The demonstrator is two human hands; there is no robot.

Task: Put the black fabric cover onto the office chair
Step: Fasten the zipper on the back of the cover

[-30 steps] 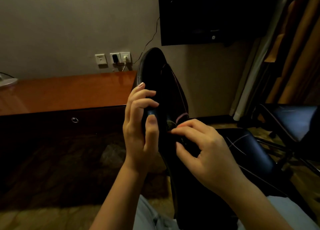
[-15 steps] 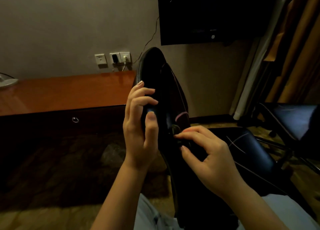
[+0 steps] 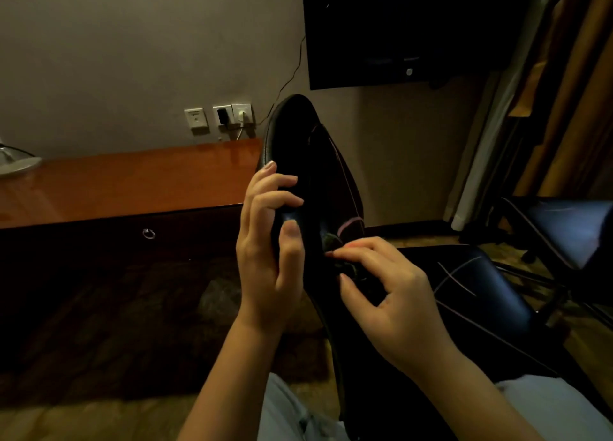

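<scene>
Left hand (image 3: 265, 251) clamps chair backrest (image 3: 298, 162) edge, thumb in front. Right hand (image 3: 391, 294) pinches black fabric cover (image 3: 345, 265) at 3 o'clock of thumb. Advice: steady backrest, tug cover evenly downward. Desk (image 3: 126, 182) at 9 o'clock.

Two hands, left (image 3: 265, 261) and right (image 3: 394, 294), one chair (image 3: 471, 294), a second chair (image 3: 570, 228), one desk (image 3: 126, 185), three wall plates (image 3: 219, 117), one screen (image 3: 398, 29).

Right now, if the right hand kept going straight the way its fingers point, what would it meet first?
The right hand points left and slightly up; its fingertips sit at the black chair back. It would probably press into that first, then the left hand's thumb. Depth is unclear.
</scene>
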